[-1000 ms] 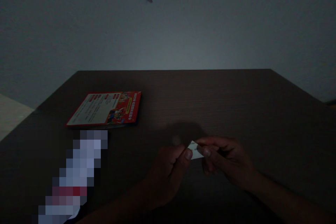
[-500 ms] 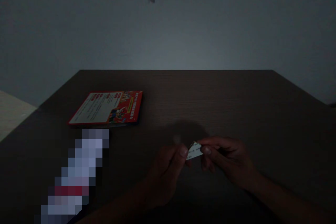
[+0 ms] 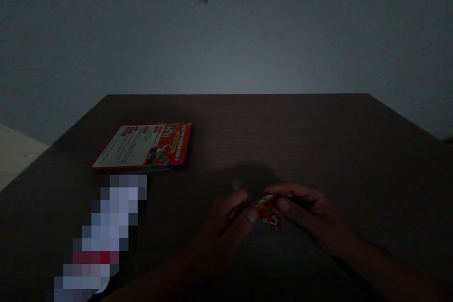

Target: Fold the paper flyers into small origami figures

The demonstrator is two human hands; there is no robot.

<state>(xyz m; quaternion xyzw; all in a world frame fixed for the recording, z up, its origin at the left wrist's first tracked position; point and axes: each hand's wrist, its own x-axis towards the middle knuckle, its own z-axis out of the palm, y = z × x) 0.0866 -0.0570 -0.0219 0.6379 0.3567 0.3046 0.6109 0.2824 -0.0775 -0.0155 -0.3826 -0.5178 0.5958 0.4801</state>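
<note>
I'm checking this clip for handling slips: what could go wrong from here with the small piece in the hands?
The small red piece, held by the left hand and right hand, might slip or bend. If dropped, it may be hard to spot on the dark table in this dim light. The left forearm lies close to the pixelated object, so it could nudge it.

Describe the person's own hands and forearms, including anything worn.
The left hand and right hand are both bare, without gloves. No sleeve, watch or bracelet shows on the left forearm or right forearm. It is too dark to rule out a thin ring.
</note>
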